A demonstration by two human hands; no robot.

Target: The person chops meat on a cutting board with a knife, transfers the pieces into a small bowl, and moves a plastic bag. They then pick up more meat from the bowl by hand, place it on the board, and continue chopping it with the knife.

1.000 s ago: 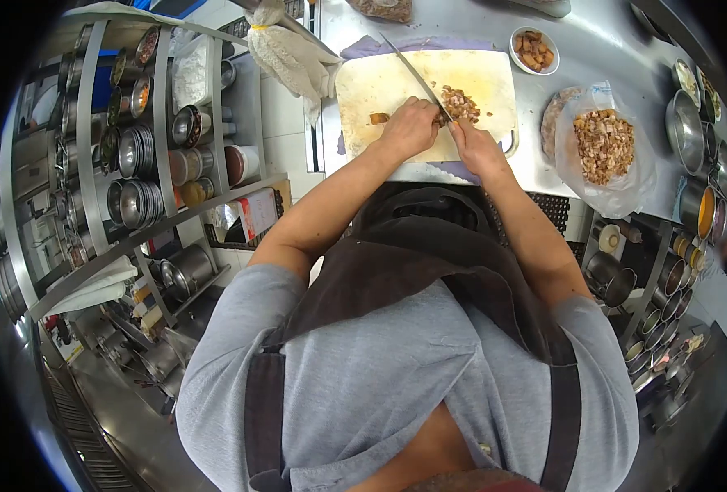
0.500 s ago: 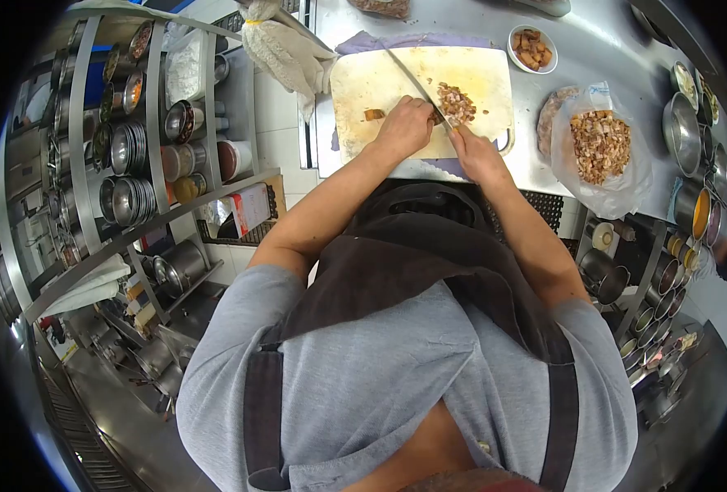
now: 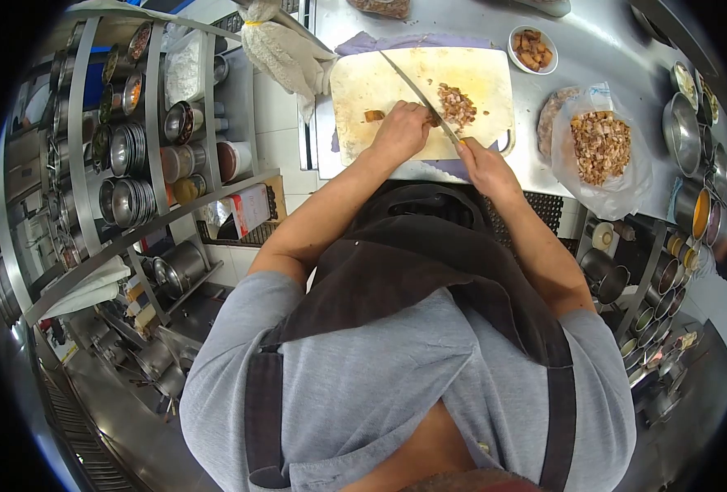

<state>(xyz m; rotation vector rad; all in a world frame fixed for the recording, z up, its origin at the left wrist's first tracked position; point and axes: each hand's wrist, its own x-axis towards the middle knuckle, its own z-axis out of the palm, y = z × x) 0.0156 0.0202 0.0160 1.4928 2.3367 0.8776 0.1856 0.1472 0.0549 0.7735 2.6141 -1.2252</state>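
A pale cutting board [image 3: 363, 82] lies on the steel counter ahead of me. My right hand [image 3: 485, 166] grips the handle of a long knife [image 3: 417, 88], whose blade runs diagonally up and left across the board. My left hand [image 3: 400, 127] rests on the board with its fingers curled on meat beside the blade. A small pile of chopped brown meat [image 3: 458, 102] sits just right of the blade. One loose piece [image 3: 373, 116] lies left of my left hand.
An open plastic bag of chopped meat [image 3: 601, 143] lies right of the board, with a small white bowl of pieces [image 3: 533, 47] behind it. A cloth glove [image 3: 285, 53] hangs at the board's left. Shelves of metal bowls [image 3: 129, 148] stand left, pots and containers [image 3: 691, 123] right.
My right hand has pulled back toward my body, drawing the knife with it. My left hand has stayed on the meat at nearly the same spot.
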